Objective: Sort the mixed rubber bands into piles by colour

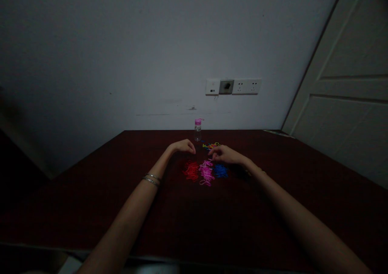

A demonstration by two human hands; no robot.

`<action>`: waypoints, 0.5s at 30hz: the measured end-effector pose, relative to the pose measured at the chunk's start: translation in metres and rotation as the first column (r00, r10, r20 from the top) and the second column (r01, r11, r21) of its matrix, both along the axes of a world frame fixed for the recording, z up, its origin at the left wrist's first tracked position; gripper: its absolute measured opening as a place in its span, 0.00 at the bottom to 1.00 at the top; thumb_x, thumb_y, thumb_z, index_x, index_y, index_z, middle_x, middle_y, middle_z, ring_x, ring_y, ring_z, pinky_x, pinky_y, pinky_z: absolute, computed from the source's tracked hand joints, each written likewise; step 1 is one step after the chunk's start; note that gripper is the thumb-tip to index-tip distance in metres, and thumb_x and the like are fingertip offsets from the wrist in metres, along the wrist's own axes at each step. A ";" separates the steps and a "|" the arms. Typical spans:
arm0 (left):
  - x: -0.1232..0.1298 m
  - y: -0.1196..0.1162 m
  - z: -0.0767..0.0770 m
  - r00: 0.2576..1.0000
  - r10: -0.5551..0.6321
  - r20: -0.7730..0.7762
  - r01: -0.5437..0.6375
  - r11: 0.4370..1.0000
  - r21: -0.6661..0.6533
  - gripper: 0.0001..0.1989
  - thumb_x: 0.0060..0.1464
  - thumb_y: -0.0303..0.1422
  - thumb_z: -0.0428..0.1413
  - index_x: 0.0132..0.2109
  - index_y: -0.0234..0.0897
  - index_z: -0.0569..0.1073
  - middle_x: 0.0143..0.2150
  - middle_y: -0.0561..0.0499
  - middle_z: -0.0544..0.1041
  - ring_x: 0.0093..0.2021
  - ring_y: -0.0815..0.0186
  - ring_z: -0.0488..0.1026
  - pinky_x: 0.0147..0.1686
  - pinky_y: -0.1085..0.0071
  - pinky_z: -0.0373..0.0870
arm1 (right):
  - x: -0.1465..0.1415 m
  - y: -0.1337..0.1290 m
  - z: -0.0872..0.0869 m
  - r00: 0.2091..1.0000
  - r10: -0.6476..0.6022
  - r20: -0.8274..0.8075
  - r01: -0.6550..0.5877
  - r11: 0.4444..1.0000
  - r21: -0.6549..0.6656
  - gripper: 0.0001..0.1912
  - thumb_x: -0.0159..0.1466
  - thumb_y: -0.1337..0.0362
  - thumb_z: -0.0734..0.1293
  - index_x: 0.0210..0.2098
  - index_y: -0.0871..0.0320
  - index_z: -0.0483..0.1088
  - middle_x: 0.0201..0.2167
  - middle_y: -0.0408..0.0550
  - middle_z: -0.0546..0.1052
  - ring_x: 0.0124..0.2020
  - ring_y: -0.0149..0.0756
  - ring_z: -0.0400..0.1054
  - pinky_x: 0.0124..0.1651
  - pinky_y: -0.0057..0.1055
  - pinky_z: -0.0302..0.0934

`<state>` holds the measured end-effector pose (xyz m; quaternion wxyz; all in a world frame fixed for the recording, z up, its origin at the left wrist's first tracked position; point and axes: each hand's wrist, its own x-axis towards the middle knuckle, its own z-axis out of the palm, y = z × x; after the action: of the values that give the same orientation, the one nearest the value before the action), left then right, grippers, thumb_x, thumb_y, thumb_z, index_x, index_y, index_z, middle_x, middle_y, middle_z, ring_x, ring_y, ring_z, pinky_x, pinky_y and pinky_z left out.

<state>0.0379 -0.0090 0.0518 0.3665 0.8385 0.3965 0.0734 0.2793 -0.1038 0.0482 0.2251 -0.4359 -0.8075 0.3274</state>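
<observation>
Small piles of coloured rubber bands lie on the dark table: a red pile, a pink pile and a blue pile. Behind them sits a mixed pile with yellow, green and orange bands. My left hand is bent at the wrist above the red pile, its fingers curled closed; whatever may be in them is hidden. At the upper end of the pink pile, my right hand has its fingers pinched together, with a bit of pink band at the tips. Part of the mixed pile is hidden behind it.
A clear bottle with a pink lid stands behind the piles, near the wall. Sockets and switches are set in the wall. A pale panelled door rises beyond the table's right side. The light is dim.
</observation>
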 end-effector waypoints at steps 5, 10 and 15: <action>-0.001 -0.002 -0.003 1.000 0.010 0.012 -0.010 1.000 -0.001 0.13 0.38 0.33 0.55 0.33 0.30 0.77 0.19 0.55 0.69 0.18 0.77 0.56 0.20 0.78 0.51 | -0.008 -0.002 0.002 0.997 0.067 -0.027 -0.069 0.991 -0.113 0.18 0.48 0.69 0.64 0.39 0.63 0.71 0.26 0.46 0.74 0.26 0.31 0.66 0.30 0.28 0.59; 0.002 -0.005 -0.001 0.997 0.035 0.066 -0.037 0.999 0.028 0.12 0.37 0.30 0.55 0.31 0.29 0.77 0.21 0.53 0.71 0.21 0.75 0.61 0.23 0.78 0.56 | 0.010 -0.002 0.012 0.993 -0.073 -0.097 0.071 0.997 -0.029 0.16 0.50 0.63 0.65 0.37 0.63 0.73 0.30 0.48 0.75 0.29 0.31 0.66 0.31 0.27 0.60; 0.009 -0.004 -0.004 0.988 0.072 0.136 -0.086 0.991 0.106 0.11 0.38 0.29 0.54 0.31 0.29 0.77 0.24 0.51 0.73 0.24 0.73 0.64 0.26 0.77 0.60 | 0.058 0.012 0.003 0.890 -0.379 -0.254 0.387 0.922 -0.021 0.16 0.52 0.60 0.65 0.37 0.62 0.73 0.28 0.48 0.76 0.26 0.31 0.66 0.28 0.27 0.59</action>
<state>0.0470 -0.0132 0.0480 0.3414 0.8345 0.3998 0.1650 0.3375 -0.0915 0.0507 0.3930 -0.5376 -0.6751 0.3175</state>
